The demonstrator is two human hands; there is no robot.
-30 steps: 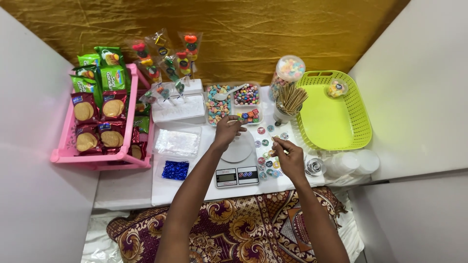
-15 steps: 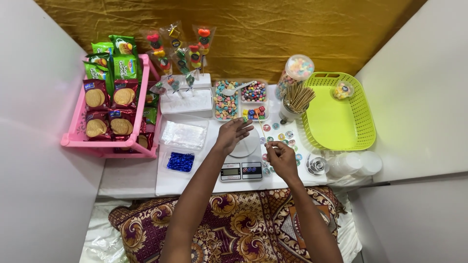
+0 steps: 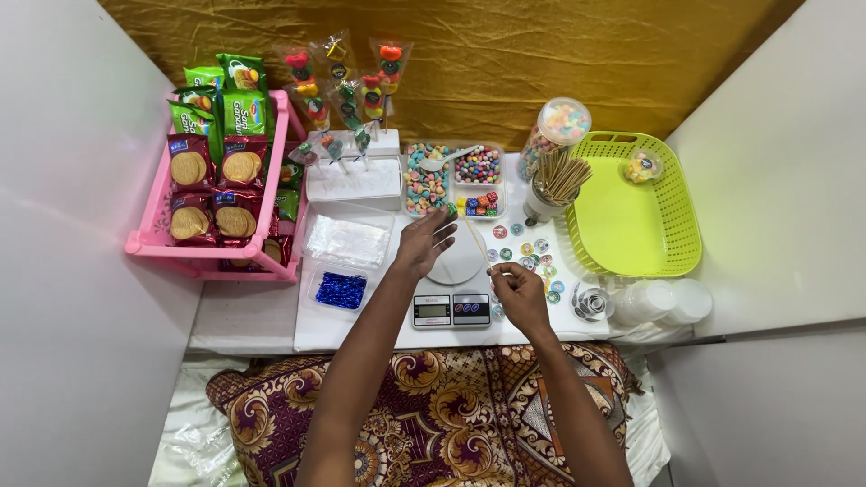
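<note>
Head view, looking down on the work table. My left hand (image 3: 424,242) has its fingers loosely spread over the far edge of the round white scale (image 3: 454,271), with a small green candy (image 3: 450,209) pinched at the fingertips, just short of the candy tray (image 3: 451,180). My right hand (image 3: 516,290) is closed in a pinch on the lower end of a thin wooden skewer (image 3: 475,239), which slants up and left across the scale toward the candy.

Around the hands: round stickers (image 3: 528,252) scattered on the white cloth to the right of the scale, a cup of spare skewers (image 3: 555,185) beyond them, a lime-green basket (image 3: 631,207) at far right, and a pink rack of snack packets (image 3: 221,180) at far left. Finished candy skewers (image 3: 347,86) stand wrapped at the back.

As I judge it, the step is threading the candy onto the stick. Done well, I hold the skewer steady, bring its tip to the candy's centre, and push along the stick's axis, keeping my fingertips off the line of the point.
</note>
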